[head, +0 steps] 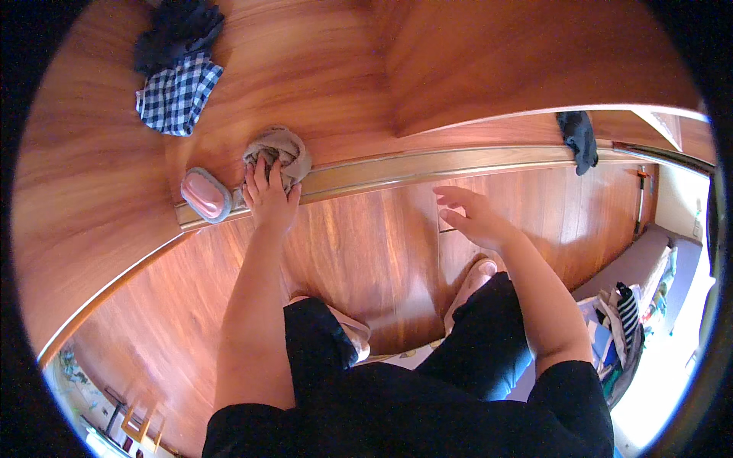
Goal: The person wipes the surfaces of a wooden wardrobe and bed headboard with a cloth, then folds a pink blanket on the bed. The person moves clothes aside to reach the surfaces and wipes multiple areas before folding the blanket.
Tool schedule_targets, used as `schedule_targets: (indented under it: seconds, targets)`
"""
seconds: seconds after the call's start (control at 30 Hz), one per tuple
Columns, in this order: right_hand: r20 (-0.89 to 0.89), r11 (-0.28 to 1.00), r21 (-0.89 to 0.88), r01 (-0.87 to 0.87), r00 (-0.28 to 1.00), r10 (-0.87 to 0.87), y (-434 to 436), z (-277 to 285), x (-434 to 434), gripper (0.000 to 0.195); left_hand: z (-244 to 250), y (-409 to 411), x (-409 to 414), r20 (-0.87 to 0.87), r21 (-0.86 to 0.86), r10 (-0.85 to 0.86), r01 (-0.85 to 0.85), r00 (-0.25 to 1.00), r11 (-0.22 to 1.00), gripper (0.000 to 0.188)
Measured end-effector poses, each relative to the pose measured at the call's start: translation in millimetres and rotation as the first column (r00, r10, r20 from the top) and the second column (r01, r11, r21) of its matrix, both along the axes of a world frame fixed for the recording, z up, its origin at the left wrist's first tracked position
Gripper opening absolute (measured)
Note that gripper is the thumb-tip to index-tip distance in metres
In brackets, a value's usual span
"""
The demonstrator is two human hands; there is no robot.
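Note:
My left hand (269,200) presses into a crumpled brown cloth (293,151), its fingers sunk in the folds. The cloth lies on the wooden sill with a sliding-door track (389,172), at the front of a wood-panelled cabinet. Just left of that hand is a scrub brush (205,196) with a pink handle and a grey edge, resting across the sill. My right hand (472,217) hangs over the wood floor with its fingers apart and nothing in it.
A black-and-white checked cloth (180,94) and a dark cloth (177,34) lie inside the cabinet. Another dark cloth (577,143) drapes over the sill at right. Piled clothes (615,326) lie on a grey sofa (624,260). My slippered feet stand on the wood floor (366,246).

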State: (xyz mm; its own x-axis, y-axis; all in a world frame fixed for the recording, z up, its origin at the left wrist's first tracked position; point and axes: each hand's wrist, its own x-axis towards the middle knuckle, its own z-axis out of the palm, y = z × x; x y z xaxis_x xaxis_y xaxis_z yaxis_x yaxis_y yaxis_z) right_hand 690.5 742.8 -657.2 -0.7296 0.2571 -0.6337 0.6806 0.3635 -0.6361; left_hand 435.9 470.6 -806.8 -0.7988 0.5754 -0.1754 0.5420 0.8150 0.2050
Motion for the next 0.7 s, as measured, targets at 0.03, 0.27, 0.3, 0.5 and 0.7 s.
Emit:
schedule_targets:
  seconds: [0.03, 0.27, 0.3, 0.5, 0.7]
  targets:
    - [-0.081, 0.999, 0.019, -0.038, 0.996, 0.039, 2, 7, -3, 0.040, -3, 5, 6, -0.033, -0.002, 0.032, -0.032, 0.999, 0.999, 0.066]
    - [-0.109, 0.990, -0.084, 0.112, 0.987, -0.121, 58, 5, 35, 0.041, 3, 133, 129, -0.022, 0.217, -0.257, 0.255, 0.966, 0.942, 0.046]
    - [-0.154, 0.988, -0.083, 0.127, 0.978, -0.139, 67, 2, 43, 0.041, 21, 156, 145, 0.069, 0.186, -0.244, 0.228, 0.967, 0.956, 0.045]
    - [-0.230, 0.954, -0.047, 0.297, 0.926, -0.300, 94, -18, 84, 0.040, 23, 188, 177, 0.056, 0.188, -0.010, -0.001, 0.998, 0.982, 0.039]
    - [-0.320, 0.934, -0.030, 0.356, 0.882, -0.347, 111, -74, 119, 0.039, 21, 210, 195, -0.001, 0.307, -0.147, 0.140, 0.989, 0.941, 0.047]
